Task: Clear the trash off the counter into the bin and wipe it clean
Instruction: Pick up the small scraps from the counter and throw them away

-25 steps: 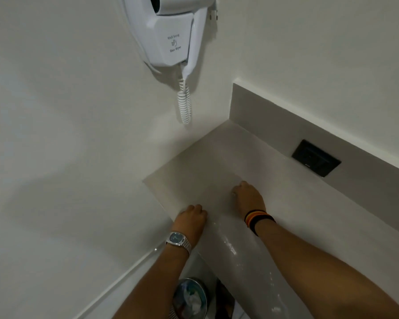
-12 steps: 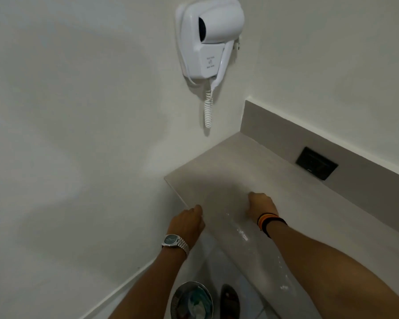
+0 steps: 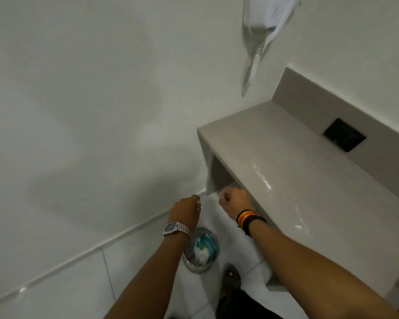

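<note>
The grey counter (image 3: 286, 143) juts from the wall on the right, with a wet, shiny streak (image 3: 264, 179) along its front edge and no trash visible on top. Below its left end a round metal bin (image 3: 202, 252) stands on the floor, holding white and teal trash. My left hand (image 3: 186, 211), wearing a watch, hovers above the bin with its fingers curled in. My right hand (image 3: 235, 200), wearing a dark wristband, is a fist just under the counter's front edge. A small white bit shows at each hand's fingertips; I cannot tell what it is.
A white wall-mounted hair dryer (image 3: 266, 17) with a coiled cord hangs above the counter's far end. A black socket (image 3: 343, 138) sits in the grey backsplash. My sandalled foot (image 3: 232, 277) stands on the white floor tiles beside the bin. The white wall is close on the left.
Both hands have left the counter top and dropped below its front edge, over the bin. My view has swung left and down, so the bin and floor show more.
</note>
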The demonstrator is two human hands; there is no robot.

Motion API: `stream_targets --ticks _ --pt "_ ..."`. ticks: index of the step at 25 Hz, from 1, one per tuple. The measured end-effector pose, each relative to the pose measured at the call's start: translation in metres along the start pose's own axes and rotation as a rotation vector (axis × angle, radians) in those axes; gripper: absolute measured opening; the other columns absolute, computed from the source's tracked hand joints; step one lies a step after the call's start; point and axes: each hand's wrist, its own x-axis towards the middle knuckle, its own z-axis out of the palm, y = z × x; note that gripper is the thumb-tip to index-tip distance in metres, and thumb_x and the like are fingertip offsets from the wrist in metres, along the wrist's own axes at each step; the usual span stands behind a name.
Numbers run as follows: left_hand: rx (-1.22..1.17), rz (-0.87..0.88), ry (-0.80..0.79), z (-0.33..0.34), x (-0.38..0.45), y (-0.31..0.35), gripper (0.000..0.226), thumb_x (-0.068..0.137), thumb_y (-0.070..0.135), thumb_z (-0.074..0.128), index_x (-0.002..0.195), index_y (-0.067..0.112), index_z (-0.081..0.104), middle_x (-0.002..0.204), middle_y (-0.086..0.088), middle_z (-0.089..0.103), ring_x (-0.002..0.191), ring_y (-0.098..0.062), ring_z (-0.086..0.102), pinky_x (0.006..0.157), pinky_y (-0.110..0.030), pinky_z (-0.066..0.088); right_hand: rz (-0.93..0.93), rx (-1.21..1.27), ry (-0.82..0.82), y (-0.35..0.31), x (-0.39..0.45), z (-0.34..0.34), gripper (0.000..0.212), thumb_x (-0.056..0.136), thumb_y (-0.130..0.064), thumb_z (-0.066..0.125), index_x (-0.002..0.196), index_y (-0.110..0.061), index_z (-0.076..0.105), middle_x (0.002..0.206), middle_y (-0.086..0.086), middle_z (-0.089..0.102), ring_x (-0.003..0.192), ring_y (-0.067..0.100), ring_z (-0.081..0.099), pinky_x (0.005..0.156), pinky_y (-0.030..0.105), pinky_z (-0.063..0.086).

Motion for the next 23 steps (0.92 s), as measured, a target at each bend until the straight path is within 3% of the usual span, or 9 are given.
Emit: stream_targets --ticks 4,6,8,13,18,20,21,23 --pt "-0.092 -0.2 -0.099 0.085 -0.033 -0.059 0.027 0.098 0.033 0.052 0.114 0.021 0.071 0.096 -0.007 0.078 0.085 -0.025 0.074 0.078 -0.035 0.06 0.073 0.021 -0.135 0.04 0.011 0.107 0.018 0.089 -0.021 0.056 0.084 -0.015 0.071 0.088 0.009 0.075 0.086 0.031 0.068 0.078 0.038 0.058" --pt "-0.114 -0.305 -0.134 0.138 -0.046 -0.089 0.03 0.098 0.042 0.051 0.111 0.025 0.072 0.092 -0.002 0.079 0.081 -0.02 0.074 0.075 -0.034 0.061 0.14 0.047 -0.188 0.076 0.02 0.164 0.023 0.09 -0.02 0.053 0.07 -0.016 0.066 0.078 0.009 0.071 0.078 0.032 0.067 0.072 0.041 0.059" --pt "-0.111 -0.367 -0.169 0.19 -0.047 -0.118 0.032 0.098 0.047 0.049 0.111 0.028 0.071 0.092 0.001 0.078 0.081 -0.019 0.074 0.076 -0.034 0.061 0.202 0.068 -0.186 0.114 0.03 0.215 0.026 0.091 -0.019 0.052 0.069 -0.016 0.066 0.077 0.009 0.07 0.074 0.031 0.067 0.068 0.042 0.06" --pt "-0.115 -0.371 -0.155 0.299 -0.016 -0.159 0.026 0.097 0.039 0.051 0.117 0.032 0.067 0.094 -0.004 0.077 0.08 -0.028 0.072 0.07 -0.037 0.06 0.237 0.097 -0.184 0.188 0.074 0.308 0.019 0.093 -0.017 0.055 0.093 -0.011 0.073 0.099 0.011 0.074 0.091 0.03 0.069 0.078 0.034 0.059" --pt "-0.007 -0.338 -0.158 0.334 -0.005 -0.169 0.028 0.099 0.039 0.049 0.119 0.025 0.061 0.096 -0.004 0.073 0.078 -0.027 0.07 0.064 -0.033 0.056 0.219 0.155 -0.136 0.207 0.088 0.335 0.027 0.098 -0.015 0.051 0.118 -0.009 0.068 0.121 0.014 0.07 0.112 0.03 0.066 0.095 0.044 0.057" --pt "0.009 -0.31 -0.114 0.318 -0.015 -0.166 0.031 0.1 0.035 0.047 0.125 0.022 0.061 0.109 -0.006 0.073 0.091 -0.027 0.07 0.074 -0.036 0.056 0.142 0.141 -0.092 0.189 0.076 0.314 0.03 0.1 -0.018 0.048 0.125 -0.01 0.063 0.128 0.013 0.066 0.118 0.029 0.062 0.098 0.044 0.055" --pt "0.021 -0.261 -0.094 0.303 -0.02 -0.161 0.035 0.101 0.033 0.046 0.13 0.02 0.059 0.123 -0.009 0.07 0.105 -0.027 0.068 0.086 -0.038 0.055 0.085 0.12 -0.078 0.177 0.067 0.3 0.034 0.101 -0.02 0.046 0.13 -0.01 0.059 0.134 0.013 0.062 0.123 0.029 0.059 0.101 0.043 0.052" --pt "0.086 -0.154 -0.049 0.261 -0.027 -0.144 0.045 0.103 0.034 0.042 0.145 0.019 0.046 0.151 -0.013 0.048 0.138 -0.031 0.047 0.113 -0.044 0.04 -0.024 0.069 -0.072 0.144 0.049 0.263 0.044 0.103 -0.028 0.04 0.144 -0.012 0.045 0.152 0.012 0.045 0.138 0.027 0.045 0.11 0.042 0.045"
